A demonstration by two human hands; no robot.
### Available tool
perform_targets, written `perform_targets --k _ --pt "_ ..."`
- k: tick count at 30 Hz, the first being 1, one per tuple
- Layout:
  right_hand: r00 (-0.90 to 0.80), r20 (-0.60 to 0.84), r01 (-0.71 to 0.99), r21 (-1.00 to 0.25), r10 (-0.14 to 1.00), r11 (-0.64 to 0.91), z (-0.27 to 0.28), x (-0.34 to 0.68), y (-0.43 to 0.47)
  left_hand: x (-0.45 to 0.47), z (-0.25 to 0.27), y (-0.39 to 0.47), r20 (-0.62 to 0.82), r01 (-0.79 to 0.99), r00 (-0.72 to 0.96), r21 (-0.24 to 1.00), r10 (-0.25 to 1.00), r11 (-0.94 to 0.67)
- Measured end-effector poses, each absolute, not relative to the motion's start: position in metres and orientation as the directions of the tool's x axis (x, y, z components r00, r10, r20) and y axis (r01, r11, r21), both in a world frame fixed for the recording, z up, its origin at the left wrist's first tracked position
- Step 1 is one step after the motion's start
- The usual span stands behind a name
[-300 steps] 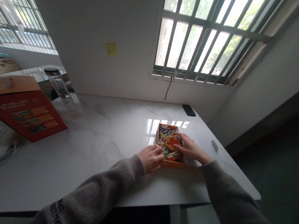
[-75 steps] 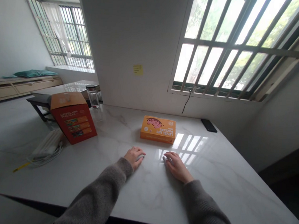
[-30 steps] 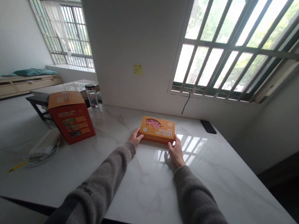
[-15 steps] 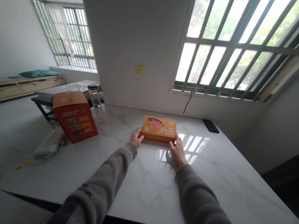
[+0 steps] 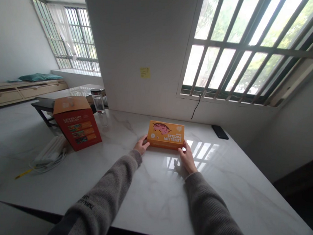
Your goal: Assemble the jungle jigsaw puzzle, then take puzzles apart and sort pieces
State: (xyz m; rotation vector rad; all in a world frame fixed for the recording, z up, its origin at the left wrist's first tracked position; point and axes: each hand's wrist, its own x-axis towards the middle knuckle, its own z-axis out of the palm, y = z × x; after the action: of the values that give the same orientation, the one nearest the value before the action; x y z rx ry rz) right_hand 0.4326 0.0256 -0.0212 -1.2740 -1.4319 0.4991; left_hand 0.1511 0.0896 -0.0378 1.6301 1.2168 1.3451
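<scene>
Clasping the orange box [image 5: 166, 134] ends, left hand [image 5: 142, 145] and right hand [image 5: 188, 159] apparently curl fingers, tips hidden.

head view | worn on head | faces forward-down over table [image 5: 152, 191] | mid range | sole view

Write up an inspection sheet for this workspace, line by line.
Surface: white marble table, glossy, window glare by the orange box.
Job's things: orange puzzle box, closed, flat on the table.
Clutter: red puzzle carton at left; clear bottle behind it; dark phone at the far right; white bundle at the left edge.
Grippers: left hand on the box's left end, right hand on its right end; a firm grip cannot be told.
Cables: black cable hanging from the window sill.
Surroundings: barred window; yellow sticky note on the wall.
</scene>
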Motion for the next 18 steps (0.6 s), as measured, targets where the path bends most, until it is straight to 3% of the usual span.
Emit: perform_targets --k 8,14,18 --pt "0.135 0.370 0.238 -0.912 0.919 0.333 -0.017 0.436 -0.004 0.144 -0.042 0.077 0.377 0.224 -0.102 0.910 0.921 -0.348" --pt "0.040 0.311 0.169 -0.939 0.949 0.301 -0.019 0.437 -0.022 0.130 -0.039 0.060 0.349 0.091 0.004 0.933 0.937 -0.348" --pt "0.052 0.362 0.312 -0.891 0.931 0.329 -0.024 0.445 -0.022 0.121 -0.035 0.047 0.356 0.128 0.099 0.921 0.929 -0.367"
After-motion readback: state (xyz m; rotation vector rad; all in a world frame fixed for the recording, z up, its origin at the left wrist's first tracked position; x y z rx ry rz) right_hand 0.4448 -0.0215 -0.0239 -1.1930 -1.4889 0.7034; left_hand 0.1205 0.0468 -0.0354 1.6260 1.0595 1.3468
